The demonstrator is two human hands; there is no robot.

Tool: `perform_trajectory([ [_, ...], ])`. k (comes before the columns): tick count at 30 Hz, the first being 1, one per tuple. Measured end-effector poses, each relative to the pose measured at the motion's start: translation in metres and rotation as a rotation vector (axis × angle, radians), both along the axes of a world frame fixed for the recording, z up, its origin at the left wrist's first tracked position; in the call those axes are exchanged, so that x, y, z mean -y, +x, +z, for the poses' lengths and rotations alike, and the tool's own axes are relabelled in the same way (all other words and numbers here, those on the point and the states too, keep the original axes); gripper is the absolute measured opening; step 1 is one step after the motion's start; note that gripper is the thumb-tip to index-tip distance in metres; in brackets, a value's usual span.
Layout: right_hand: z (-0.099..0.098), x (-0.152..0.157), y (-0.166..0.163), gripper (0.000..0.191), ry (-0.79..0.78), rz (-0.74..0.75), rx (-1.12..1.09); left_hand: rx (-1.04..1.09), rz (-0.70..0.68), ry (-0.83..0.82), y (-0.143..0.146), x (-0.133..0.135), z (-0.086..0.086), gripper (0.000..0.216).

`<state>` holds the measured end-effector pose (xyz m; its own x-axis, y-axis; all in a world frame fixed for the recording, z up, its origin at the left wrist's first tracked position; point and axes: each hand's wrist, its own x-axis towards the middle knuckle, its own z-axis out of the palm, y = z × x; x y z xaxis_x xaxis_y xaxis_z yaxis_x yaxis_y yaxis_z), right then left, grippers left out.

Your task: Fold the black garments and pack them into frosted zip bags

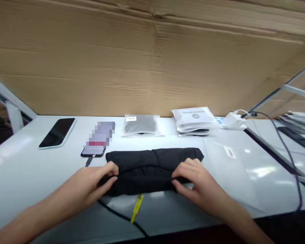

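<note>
A folded black garment (152, 167) lies on the white table (20, 176) in front of me. My left hand (91, 184) grips its near left edge, fingers curled round the fabric. My right hand (195, 179) pinches the near right edge, thumb under and fingers on top. A clear plastic bag (231, 162) with a small label lies flat just right of the garment.
A dark phone (58, 132) lies at the far left; a second phone (98, 142) on a black cable (117, 213) with a yellow tie (137, 207) sits beside it. Bagged garments (142, 126), a stack of packets (195, 121) and a white charger (235, 120) line the cardboard wall (152, 57).
</note>
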<state>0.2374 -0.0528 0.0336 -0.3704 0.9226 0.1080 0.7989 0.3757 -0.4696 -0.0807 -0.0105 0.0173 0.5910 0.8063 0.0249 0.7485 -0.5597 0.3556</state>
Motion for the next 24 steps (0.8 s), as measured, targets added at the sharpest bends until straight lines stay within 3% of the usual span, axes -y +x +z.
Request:
perform_trajectory([
  [4,0.006,-0.023,0.014,0.015,0.075,-0.203,-0.113,-0.136,-0.012,0.158,0.007,-0.027,0.015,0.026],
  [9,0.005,-0.016,0.065,0.035,-0.007,-0.467,0.019,-0.075,-0.137,0.267,0.039,-0.022,0.021,0.03],
  [12,-0.004,-0.005,0.083,0.044,-0.076,-0.578,0.099,-0.023,-0.354,0.291,0.069,-0.015,0.007,0.037],
  [15,-0.014,0.004,0.079,0.047,-0.172,-0.55,0.035,-0.033,-0.503,0.264,0.095,-0.014,-0.015,0.045],
  [19,-0.025,0.005,0.067,0.053,-0.163,-0.585,-0.032,-0.056,-0.546,0.202,0.11,-0.017,-0.037,0.047],
  [24,-0.045,-0.004,0.064,0.062,-0.04,-0.638,-0.07,-0.023,-0.514,0.177,0.114,-0.019,-0.042,0.047],
])
